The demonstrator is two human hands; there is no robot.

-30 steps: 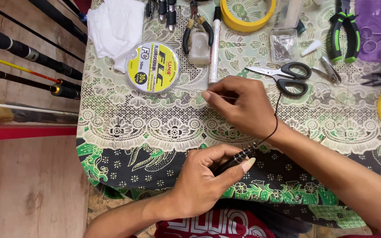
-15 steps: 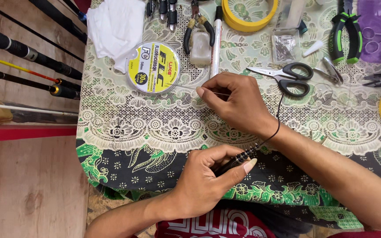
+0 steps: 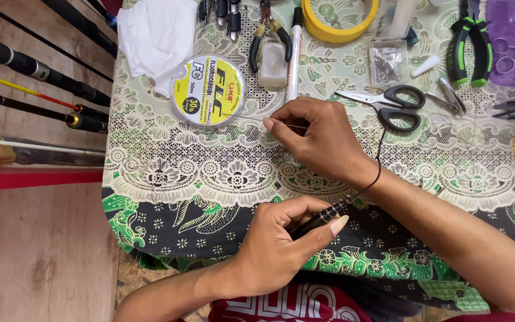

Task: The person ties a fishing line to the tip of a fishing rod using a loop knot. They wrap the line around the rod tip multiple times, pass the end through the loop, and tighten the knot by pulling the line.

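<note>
My right hand (image 3: 320, 140) rests on the lace tablecloth (image 3: 168, 173) and pinches a thin clear fishing line (image 3: 251, 118) between thumb and forefinger, just right of a round yellow line spool (image 3: 207, 90). My left hand (image 3: 278, 241) is nearer me at the table's front edge, closed around a slim black tool (image 3: 323, 217) with a small coiled tip. A thin black cord (image 3: 379, 161) runs from that tip up past my right wrist.
Black-handled scissors (image 3: 397, 104), a white pen (image 3: 294, 53), a yellow tape ring (image 3: 341, 18), green-handled pliers (image 3: 472, 42), a small clear box (image 3: 384, 59) and white cloth (image 3: 156, 33) lie farther back. Several fishing rods (image 3: 37, 68) lie on the wooden floor at the left.
My right hand has slid slightly left and away from me, toward the spool, still pinching the line. My left hand has stayed in place on the black tool.
</note>
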